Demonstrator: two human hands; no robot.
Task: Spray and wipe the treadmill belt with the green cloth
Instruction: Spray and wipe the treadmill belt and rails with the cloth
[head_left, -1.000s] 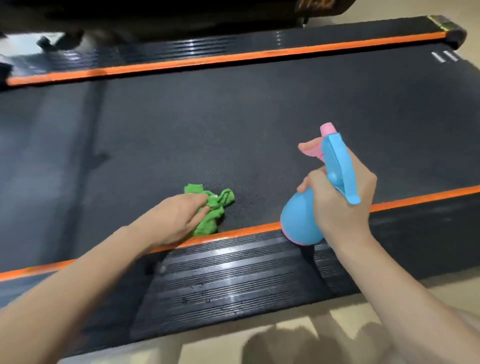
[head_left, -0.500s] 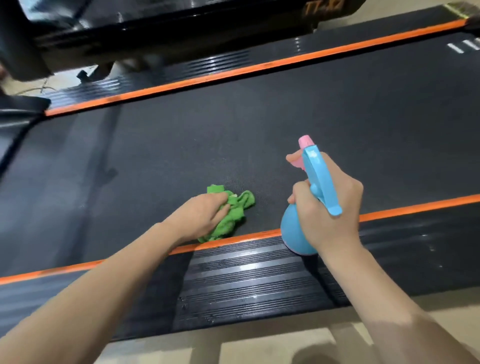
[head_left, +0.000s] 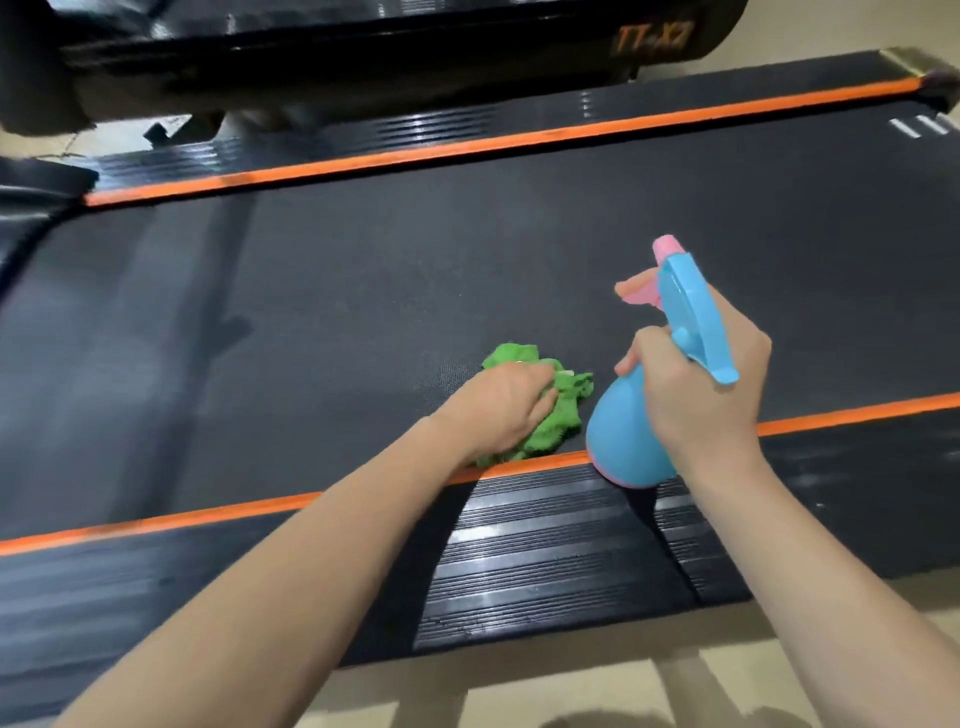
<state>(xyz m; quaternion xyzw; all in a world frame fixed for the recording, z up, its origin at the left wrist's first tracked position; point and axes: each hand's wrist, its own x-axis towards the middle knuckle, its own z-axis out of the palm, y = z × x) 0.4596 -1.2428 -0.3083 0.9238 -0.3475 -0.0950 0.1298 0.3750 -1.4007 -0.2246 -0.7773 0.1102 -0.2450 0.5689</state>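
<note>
Green cloth (head_left: 553, 415) lies bunched on the treadmill belt (head_left: 467, 291), just inside the near orange strip (head_left: 156, 519). It looks soft, light and limp, best gathered in a fistful from above. The left hand (head_left: 498, 410) presses on it with fingers curled over the folds. At three o'clock, the right hand (head_left: 696, 384) grips a smooth blue plastic spray bottle (head_left: 623, 441), forefinger on the pink trigger (head_left: 641, 291). The belt looks finely textured and grippy.

The left hand (head_left: 498, 405) covers much of the green cloth (head_left: 550, 415). The right hand (head_left: 696, 384) hides the spray bottle (head_left: 623, 441) neck. The treadmill belt (head_left: 363, 291) runs past both side edges; the orange console lettering (head_left: 652, 39) is blurred.
</note>
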